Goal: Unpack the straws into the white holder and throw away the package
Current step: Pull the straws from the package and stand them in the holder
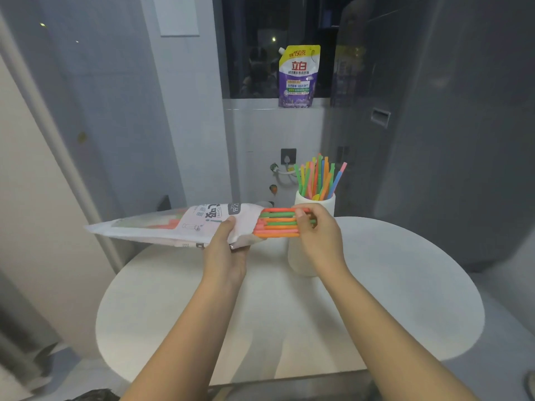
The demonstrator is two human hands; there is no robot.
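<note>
1. Fingers (pixel 301 219) of the right hand (pixel 317 238) curl over a bundle of straws (pixel 275 224), thumb underneath, pinching the orange, green and pink ends where they stick out of the package mouth.
2. Left hand (pixel 225 250) grips the package (pixel 173 224) from below near its open end, thumb pressed on the top face, the other fingers wrapped under and mostly hidden.
3. That package is a white printed bag held level above the table (pixel 405 299), its closed end pointing off toward 9 o'clock, its mouth toward 3 o'clock. More straws show faintly through the clear part of it.
4. Both hands sit close together at the middle of the view, the bundle bridging the gap between them.
5. Right behind the right hand, toward 12 o'clock from it, stands the white holder (pixel 301 256) on the table, upright, partly covered by that hand.
6. Already in the holder: a fan of straws in the holder (pixel 318 178), green, orange, blue, yellow and pink, leaning outward in all directions.
7. The table is round and white, filling the lower middle of the view, both forearms reaching in over its near edge from 6 o'clock.
8. Up at 12 o'clock, a purple and yellow detergent pouch (pixel 298 76) stands on a ledge below a dark window.
9. A small wall hook (pixel 288 157) sits on the white wall just left of the holder's straws.
</note>
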